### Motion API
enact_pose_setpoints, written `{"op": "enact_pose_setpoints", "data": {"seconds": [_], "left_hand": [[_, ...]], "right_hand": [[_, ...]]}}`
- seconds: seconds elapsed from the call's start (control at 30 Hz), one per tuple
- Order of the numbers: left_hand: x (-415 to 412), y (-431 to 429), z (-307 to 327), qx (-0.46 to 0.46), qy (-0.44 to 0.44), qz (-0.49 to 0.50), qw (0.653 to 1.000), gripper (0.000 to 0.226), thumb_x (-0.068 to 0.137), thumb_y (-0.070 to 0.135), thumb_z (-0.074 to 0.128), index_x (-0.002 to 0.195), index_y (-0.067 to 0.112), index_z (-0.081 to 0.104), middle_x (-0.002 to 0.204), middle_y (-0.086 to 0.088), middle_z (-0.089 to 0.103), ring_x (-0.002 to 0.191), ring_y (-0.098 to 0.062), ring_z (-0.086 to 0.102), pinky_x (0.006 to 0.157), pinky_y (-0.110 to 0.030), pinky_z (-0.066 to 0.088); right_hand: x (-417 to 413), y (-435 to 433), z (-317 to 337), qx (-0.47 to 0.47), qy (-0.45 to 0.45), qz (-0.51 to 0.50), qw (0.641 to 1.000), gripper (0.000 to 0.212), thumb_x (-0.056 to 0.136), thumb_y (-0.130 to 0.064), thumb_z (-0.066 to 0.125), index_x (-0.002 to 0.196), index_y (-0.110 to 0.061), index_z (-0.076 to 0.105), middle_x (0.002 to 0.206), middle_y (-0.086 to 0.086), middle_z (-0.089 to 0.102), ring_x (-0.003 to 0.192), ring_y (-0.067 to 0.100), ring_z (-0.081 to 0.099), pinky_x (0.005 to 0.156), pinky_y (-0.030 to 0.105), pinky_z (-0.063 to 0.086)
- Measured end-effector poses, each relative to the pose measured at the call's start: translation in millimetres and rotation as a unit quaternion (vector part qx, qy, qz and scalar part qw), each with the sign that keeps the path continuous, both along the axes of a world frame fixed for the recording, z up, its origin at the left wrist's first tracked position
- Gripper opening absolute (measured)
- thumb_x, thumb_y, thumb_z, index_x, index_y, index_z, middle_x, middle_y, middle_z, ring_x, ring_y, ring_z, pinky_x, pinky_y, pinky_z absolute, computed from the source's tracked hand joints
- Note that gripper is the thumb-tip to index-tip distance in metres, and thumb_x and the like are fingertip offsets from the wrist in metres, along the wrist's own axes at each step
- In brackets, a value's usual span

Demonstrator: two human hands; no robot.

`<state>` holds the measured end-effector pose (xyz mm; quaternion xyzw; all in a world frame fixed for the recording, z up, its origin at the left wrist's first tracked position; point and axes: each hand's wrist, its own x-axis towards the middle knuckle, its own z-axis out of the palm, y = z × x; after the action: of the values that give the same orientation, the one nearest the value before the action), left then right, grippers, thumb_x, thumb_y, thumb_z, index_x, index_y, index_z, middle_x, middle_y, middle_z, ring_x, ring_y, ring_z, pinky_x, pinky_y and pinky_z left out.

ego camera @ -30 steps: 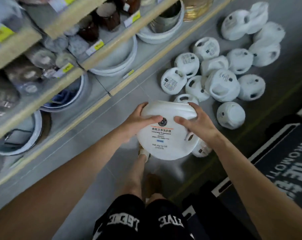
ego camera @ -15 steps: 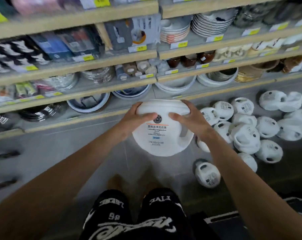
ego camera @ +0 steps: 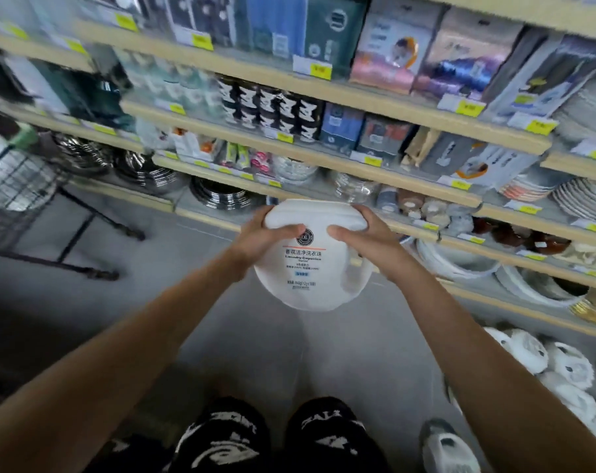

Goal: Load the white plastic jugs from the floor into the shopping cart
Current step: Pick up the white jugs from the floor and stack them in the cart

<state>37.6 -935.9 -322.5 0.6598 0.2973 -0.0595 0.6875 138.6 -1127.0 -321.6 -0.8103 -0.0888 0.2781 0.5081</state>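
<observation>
I hold one white plastic jug (ego camera: 310,288) in front of me at mid height, its printed label facing me. My left hand (ego camera: 259,240) grips its upper left side and my right hand (ego camera: 368,244) grips its upper right side near the handle. Several more white jugs (ego camera: 556,373) lie in a pile on the floor at the lower right. The wire shopping cart (ego camera: 13,189) stands at the far left edge, only partly in view, well to the left of the held jug.
Long store shelves (ego camera: 323,93) stocked with packaged goods, bowls and plates run across the back. Grey floor (ego camera: 187,308) lies between me and the cart. The cart's dark base frame (ego camera: 84,233) reaches out over the floor. My legs and a shoe (ego camera: 446,445) show at the bottom.
The view has swung up and to the left with the jug still held in both hands. The floor pile slid to the lower right and the cart came into view at the left.
</observation>
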Motion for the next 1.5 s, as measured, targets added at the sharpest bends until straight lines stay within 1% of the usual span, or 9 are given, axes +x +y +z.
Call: {"op": "enact_pose_setpoints", "data": {"seconds": [0.07,0.2,0.43,0.63,0.77,0.97,1.13,1.23,1.5], "left_hand": [[-21.8,50.8,5.8,0.007,-0.008,0.018,1.000,0.064,0.060,0.038,0.084,0.117,0.033,0.054,0.111,0.005,0.065,0.095,-0.015,0.065,0.085,-0.035,0.054],[-64.4,137.9,10.7,0.016,-0.007,0.064,0.998,0.059,0.073,0.034,0.079,0.123,0.033,0.049,0.115,0.004,0.061,0.097,-0.017,0.062,0.079,-0.034,0.052],[-125.7,257.5,8.7,0.021,-0.006,0.155,0.988,0.054,0.079,0.030,0.075,0.125,0.032,0.046,0.109,0.004,0.062,0.089,-0.014,0.064,0.067,-0.032,0.053],[-158.4,349.0,-6.8,0.016,0.004,0.207,0.978,0.056,0.080,0.037,0.073,0.126,0.034,0.042,0.112,0.002,0.063,0.092,-0.020,0.068,0.072,-0.038,0.058],[-169.1,417.5,-17.9,0.030,0.007,0.243,0.970,0.066,0.074,0.043,0.077,0.129,0.035,0.043,0.114,-0.001,0.064,0.091,-0.023,0.070,0.071,-0.041,0.060],[-172.0,538.2,-20.0,0.078,0.030,0.272,0.959,0.069,0.069,0.041,0.081,0.126,0.030,0.045,0.107,0.001,0.065,0.088,-0.016,0.068,0.073,-0.032,0.056],[-181.8,622.6,-23.6,0.096,0.048,0.310,0.945,0.082,0.054,0.055,0.080,0.126,0.037,0.046,0.110,0.004,0.065,0.097,-0.015,0.066,0.087,-0.037,0.054],[-189.4,662.8,-25.6,0.094,0.047,0.304,0.947,0.064,0.071,0.038,0.080,0.124,0.035,0.045,0.108,0.004,0.064,0.096,-0.015,0.065,0.078,-0.029,0.053],[-208.2,764.9,-44.8,0.085,0.074,0.249,0.962,0.084,0.071,0.033,0.082,0.140,0.027,0.034,0.112,0.003,0.060,0.099,-0.012,0.062,0.080,-0.028,0.050]], "right_hand": [[-12.7,53.9,2.9,0.011,0.001,0.030,0.999,0.067,0.068,-0.043,0.083,0.126,-0.031,0.051,0.113,-0.012,0.065,0.098,0.007,0.063,0.073,0.022,0.048],[-34.1,153.3,11.3,0.018,-0.005,0.087,0.996,0.077,0.053,-0.055,0.083,0.121,-0.035,0.055,0.114,-0.012,0.067,0.104,0.010,0.064,0.086,0.030,0.052],[-63.2,299.5,12.0,0.021,0.005,0.205,0.979,0.049,0.074,-0.031,0.081,0.114,-0.034,0.052,0.108,-0.012,0.063,0.101,0.010,0.061,0.086,0.026,0.050],[-71.3,418.9,1.8,0.001,0.008,0.301,0.953,0.072,0.065,-0.043,0.083,0.126,-0.030,0.047,0.116,-0.009,0.060,0.107,0.014,0.059,0.080,0.025,0.047],[-64.3,506.5,-13.1,-0.016,0.013,0.379,0.925,0.100,0.069,-0.044,0.082,0.150,-0.033,0.024,0.136,-0.014,0.040,0.125,0.013,0.045,0.104,0.031,0.039],[-52.1,647.4,-21.7,-0.050,0.052,0.471,0.879,0.096,0.072,-0.050,0.074,0.151,-0.033,0.022,0.140,-0.001,0.042,0.117,0.018,0.050,0.096,0.033,0.046],[-54.9,755.9,-24.2,-0.049,0.108,0.505,0.855,0.133,0.039,-0.069,0.083,0.151,-0.033,0.021,0.141,0.001,0.046,0.123,0.019,0.052,0.105,0.043,0.044],[-56.4,806.7,-30.3,-0.076,0.107,0.542,0.830,0.134,0.041,-0.068,0.085,0.152,-0.036,0.017,0.146,0.000,0.044,0.126,0.018,0.050,0.106,0.045,0.043],[-82.7,893.5,-55.7,-0.089,0.129,0.541,0.826,0.134,0.048,-0.058,0.087,0.153,-0.034,0.007,0.154,0.000,0.033,0.135,0.019,0.040,0.111,0.044,0.037]]}}
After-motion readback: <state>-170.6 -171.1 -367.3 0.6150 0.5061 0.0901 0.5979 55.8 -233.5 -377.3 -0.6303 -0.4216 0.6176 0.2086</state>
